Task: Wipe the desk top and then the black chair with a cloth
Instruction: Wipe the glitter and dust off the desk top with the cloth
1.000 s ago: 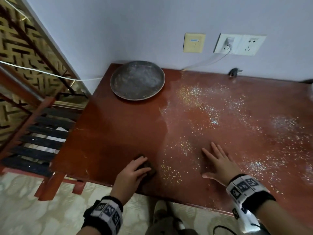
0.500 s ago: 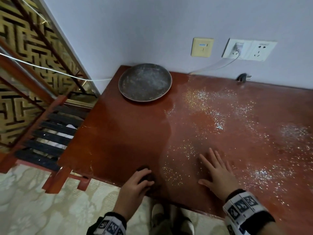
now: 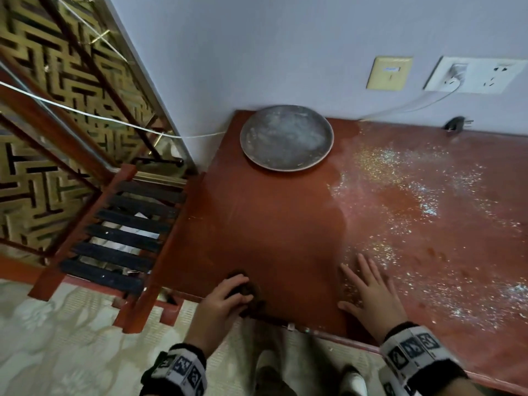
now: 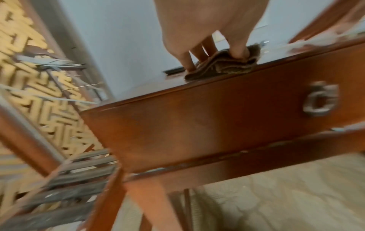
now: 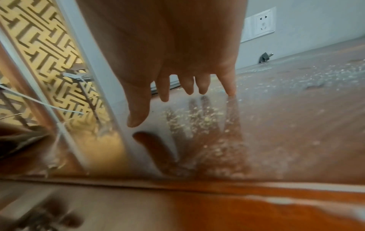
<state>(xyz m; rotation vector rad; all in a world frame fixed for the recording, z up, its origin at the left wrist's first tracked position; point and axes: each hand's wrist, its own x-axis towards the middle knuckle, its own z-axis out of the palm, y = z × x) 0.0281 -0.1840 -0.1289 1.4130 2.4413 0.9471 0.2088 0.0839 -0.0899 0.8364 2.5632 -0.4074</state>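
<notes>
Two hands are on the red-brown worktop (image 3: 271,224), both at its near edge. The left hand (image 3: 220,307) makes a closed grip on a folded brown cloth (image 4: 223,64): thumb and fingers (image 4: 239,50) curl down onto the wad and press it to the wood right at the front lip, above the drawer front with its metal pull (image 4: 320,100). From the head view the cloth (image 3: 251,295) shows only as a dark bit under and just beyond the knuckles.

The right hand (image 3: 371,298) lies to its right, apart from the cloth, with no grip at all: fingers (image 5: 229,84) straight and spread, palm down, holding nothing. In the right wrist view only the little fingertip plainly meets the surface; the others sit just above their reflection.

Around and beyond the right hand the wood carries a scatter of pale glittering specks (image 3: 414,201), while the strip in front of the left hand looks dark and glossy. A round grey plate (image 3: 287,138) rests at the far left corner near the wall, a black plug (image 3: 457,124) lies by the back edge, and a slatted rack (image 3: 125,238) stands beside the left end.
</notes>
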